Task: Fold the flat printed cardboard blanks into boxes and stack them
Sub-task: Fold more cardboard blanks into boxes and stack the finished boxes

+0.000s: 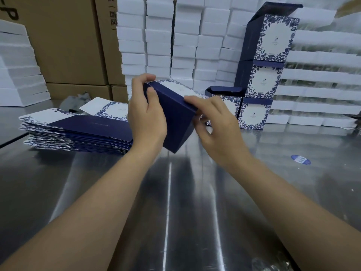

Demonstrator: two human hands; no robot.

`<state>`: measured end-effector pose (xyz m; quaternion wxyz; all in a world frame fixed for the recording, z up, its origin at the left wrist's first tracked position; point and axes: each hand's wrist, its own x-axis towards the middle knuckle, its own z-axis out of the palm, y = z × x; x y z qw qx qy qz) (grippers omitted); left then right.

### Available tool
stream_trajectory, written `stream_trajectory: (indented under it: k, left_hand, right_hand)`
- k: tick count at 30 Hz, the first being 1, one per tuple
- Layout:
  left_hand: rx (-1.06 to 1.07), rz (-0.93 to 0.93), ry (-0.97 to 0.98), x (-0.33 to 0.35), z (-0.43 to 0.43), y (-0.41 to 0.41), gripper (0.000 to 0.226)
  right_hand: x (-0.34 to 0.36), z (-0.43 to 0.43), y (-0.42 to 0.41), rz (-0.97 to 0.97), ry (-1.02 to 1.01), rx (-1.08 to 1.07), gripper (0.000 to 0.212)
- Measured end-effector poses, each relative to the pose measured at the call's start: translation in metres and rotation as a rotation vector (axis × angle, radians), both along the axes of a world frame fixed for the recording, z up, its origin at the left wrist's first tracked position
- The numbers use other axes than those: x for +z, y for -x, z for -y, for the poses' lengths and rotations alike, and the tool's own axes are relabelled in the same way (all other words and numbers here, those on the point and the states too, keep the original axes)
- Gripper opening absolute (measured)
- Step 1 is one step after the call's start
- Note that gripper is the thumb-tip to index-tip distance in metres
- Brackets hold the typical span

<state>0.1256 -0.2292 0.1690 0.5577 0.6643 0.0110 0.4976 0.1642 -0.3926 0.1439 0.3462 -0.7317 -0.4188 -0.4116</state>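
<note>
Head view gives us our left hand (145,114) curled round the left end of a box (173,118) of smooth navy card, with a white floral panel on its far face. It is tilted over the glossy steel counter (175,202). Our right hand (213,122) pinches its right edge; those fingertips blur, and the flap beneath is hidden. Left of the left hand lies a thick pile of flat blanks (78,133). Beyond the right hand, finished boxes (263,81) stand stacked against white foam blocks (185,45).
</note>
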Motion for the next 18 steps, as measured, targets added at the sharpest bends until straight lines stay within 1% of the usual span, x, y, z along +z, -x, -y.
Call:
stream_trajectory:
  k: [2, 4, 6, 7, 9, 11, 14, 16, 18]
  left_hand:
    - [-0.004, 0.019, -0.048, 0.005, -0.004, 0.003, 0.029]
    - [-0.011, 0.033, -0.178, 0.008, -0.005, 0.006, 0.032]
    - [-0.033, 0.015, -0.310, 0.009, -0.002, 0.009, 0.036]
    - [-0.088, -0.001, -0.334, 0.010, 0.000, 0.009, 0.037]
    - [-0.268, -0.024, -0.319, 0.011, 0.001, 0.008, 0.037]
    - [-0.383, -0.039, -0.302, 0.011, 0.001, 0.006, 0.036]
    - [-0.394, -0.024, -0.318, 0.007, 0.002, 0.002, 0.037]
    - [-0.366, -0.016, -0.330, 0.001, 0.005, -0.002, 0.037]
    - [-0.316, -0.039, -0.367, -0.007, 0.008, -0.007, 0.032]
  right_hand:
    - [-0.001, -0.001, 0.002, 0.049, 0.080, -0.021, 0.054]
    - [-0.003, -0.004, 0.004, 0.115, 0.144, -0.034, 0.065]
    - [-0.005, -0.011, 0.007, 0.155, 0.173, 0.005, 0.076]
    - [-0.006, -0.015, 0.009, 0.139, 0.166, 0.043, 0.081]
    - [-0.008, -0.018, 0.012, 0.062, 0.127, 0.101, 0.087]
    - [-0.010, -0.016, 0.013, 0.010, 0.101, 0.067, 0.092]
    - [-0.012, -0.014, 0.014, -0.036, 0.038, -0.033, 0.095]
    - [-0.013, -0.015, 0.014, -0.098, -0.028, -0.111, 0.097]
    - [-0.017, -0.017, 0.012, -0.178, -0.111, -0.212, 0.097]
